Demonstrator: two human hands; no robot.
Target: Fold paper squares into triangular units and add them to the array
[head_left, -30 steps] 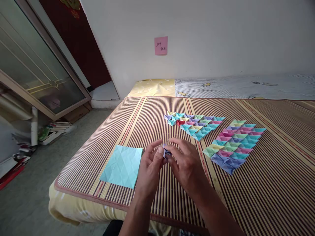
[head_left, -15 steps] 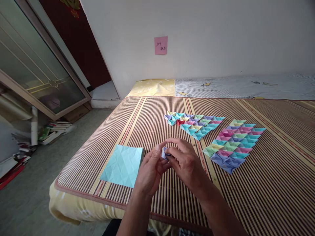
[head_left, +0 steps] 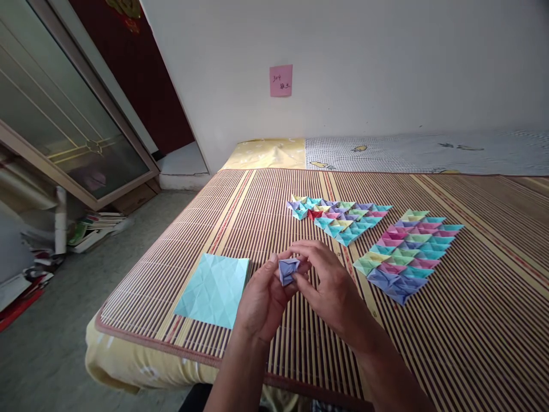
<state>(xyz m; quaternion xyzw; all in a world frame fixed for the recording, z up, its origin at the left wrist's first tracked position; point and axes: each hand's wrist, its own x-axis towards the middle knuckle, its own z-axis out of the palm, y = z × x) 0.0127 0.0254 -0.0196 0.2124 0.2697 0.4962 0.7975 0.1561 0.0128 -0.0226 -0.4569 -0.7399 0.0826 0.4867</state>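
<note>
A small purple folded paper piece (head_left: 287, 271) is held between both hands, above the striped bamboo mat (head_left: 171, 286). My left hand (head_left: 263, 294) grips its left side, thumb on the near face and fingers behind. At the right side, the thumb and fingers of my right hand (head_left: 328, 280) close on the piece's edge. A stack of creased light-blue square paper sheets (head_left: 212, 290) lies on the mat, just left of my left hand. To the right of my right hand is a block of folded paper pieces (head_left: 409, 246) in pink, green, blue and purple rows.
Farther back lies a second group of folded pieces (head_left: 343, 217), one of them red. A pink note (head_left: 281, 80) is stuck to the white wall. On the floor at left, books (head_left: 94, 229) lie beside a glass-panelled door (head_left: 77, 114).
The purple folded paper has turned so more of its square face shows between the hands. My right fingers have shifted off its front to its right edge.
</note>
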